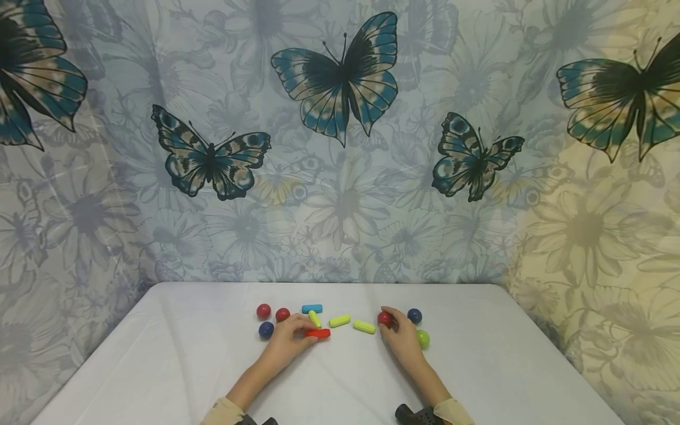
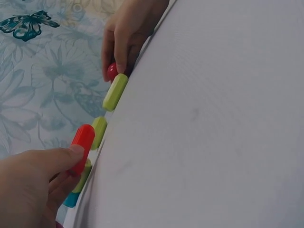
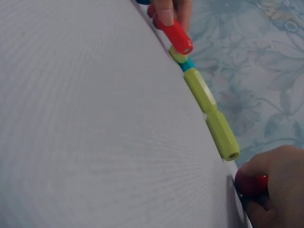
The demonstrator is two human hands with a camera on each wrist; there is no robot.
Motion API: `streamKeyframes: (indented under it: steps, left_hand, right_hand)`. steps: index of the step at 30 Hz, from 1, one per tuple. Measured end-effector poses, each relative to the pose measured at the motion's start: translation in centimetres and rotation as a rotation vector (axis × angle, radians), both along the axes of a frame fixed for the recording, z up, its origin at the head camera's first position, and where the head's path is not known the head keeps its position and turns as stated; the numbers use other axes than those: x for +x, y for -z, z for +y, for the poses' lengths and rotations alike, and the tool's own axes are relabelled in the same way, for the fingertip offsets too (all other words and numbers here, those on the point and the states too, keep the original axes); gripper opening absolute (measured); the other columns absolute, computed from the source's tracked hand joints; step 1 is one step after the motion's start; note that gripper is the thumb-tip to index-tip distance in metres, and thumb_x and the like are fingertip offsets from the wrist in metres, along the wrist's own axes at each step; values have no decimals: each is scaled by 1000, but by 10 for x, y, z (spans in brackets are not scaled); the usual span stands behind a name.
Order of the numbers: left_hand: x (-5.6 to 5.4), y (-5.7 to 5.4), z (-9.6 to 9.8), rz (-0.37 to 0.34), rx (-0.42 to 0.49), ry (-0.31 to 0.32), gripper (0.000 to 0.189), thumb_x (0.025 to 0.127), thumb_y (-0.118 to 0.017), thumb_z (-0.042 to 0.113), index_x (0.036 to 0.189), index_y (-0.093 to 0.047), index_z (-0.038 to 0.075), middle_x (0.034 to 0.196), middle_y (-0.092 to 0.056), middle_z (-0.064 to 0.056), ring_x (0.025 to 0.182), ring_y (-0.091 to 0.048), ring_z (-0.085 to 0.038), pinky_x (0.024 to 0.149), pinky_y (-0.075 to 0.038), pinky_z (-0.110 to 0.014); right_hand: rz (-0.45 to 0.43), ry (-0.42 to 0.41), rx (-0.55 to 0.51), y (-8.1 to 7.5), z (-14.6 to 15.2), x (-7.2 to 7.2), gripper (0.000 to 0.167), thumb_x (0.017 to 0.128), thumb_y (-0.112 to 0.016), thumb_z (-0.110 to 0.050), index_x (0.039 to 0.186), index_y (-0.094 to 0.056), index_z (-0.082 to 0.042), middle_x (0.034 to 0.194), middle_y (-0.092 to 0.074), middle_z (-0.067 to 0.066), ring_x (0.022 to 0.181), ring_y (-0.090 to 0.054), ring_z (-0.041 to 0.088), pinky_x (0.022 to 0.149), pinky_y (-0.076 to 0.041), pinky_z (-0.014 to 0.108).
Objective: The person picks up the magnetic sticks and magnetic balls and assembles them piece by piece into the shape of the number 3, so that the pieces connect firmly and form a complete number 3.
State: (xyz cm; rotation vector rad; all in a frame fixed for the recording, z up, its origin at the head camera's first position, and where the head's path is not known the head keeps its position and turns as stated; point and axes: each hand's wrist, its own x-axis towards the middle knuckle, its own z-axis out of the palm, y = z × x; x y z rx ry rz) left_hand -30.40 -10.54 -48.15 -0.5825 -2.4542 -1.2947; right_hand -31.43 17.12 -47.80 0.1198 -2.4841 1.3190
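Observation:
My left hand [image 1: 287, 339] pinches a red faceted stick [image 1: 319, 333] between thumb and fingers; in the left wrist view the red stick [image 2: 83, 148] slants upward over the row behind it. Fingers of my right hand [image 1: 402, 337] curl round a red ball [image 1: 385, 319], also seen as a dark red ball [image 3: 250, 184] in the right wrist view. Between the hands lie yellow-green sticks, one [image 1: 339, 320] in the middle and another [image 1: 364, 326] closer to the right hand. A third yellow-green stick [image 1: 314, 319] sits just behind the red one, near a blue stick [image 1: 311, 308].
Left of the left hand are two red balls, one farther out [image 1: 263, 311] and one nearer [image 1: 283, 314], plus a blue ball [image 1: 266, 330]. Beside the right hand lie a blue ball [image 1: 415, 316] and a partly hidden green ball [image 1: 423, 339]. A white cloth [image 1: 350, 383] covers the table.

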Motion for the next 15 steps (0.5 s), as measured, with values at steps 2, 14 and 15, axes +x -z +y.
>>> streamKeyframes:
  steps: [2,14,15]
  left_hand:
    - [1,0,2,13,0,2,23,74,-81,6,95,-75,13,101,-70,1,99,-65,-20,85,-55,-23]
    - [2,4,11,17,48,122,22,77,-79,6,98,-75,8,98,-69,0,93,-64,-12,85,-55,-21]
    - [3,4,12,4,52,125,22,77,-79,6,98,-75,9,98,-69,1,93,-64,-11,85,-55,-21]
  right_hand:
    - [-1,0,-7,0,0,0,42,86,-65,2,127,-58,3,131,-58,28,125,-55,42,102,-48,45]
    - [-16,-6,-24,0,0,1,40,90,-63,-1,129,-57,3,133,-58,27,126,-55,42,103,-47,45]
    - [-15,-6,-21,0,1,1,40,90,-63,-1,129,-57,3,133,-58,27,126,-55,42,103,-47,46]
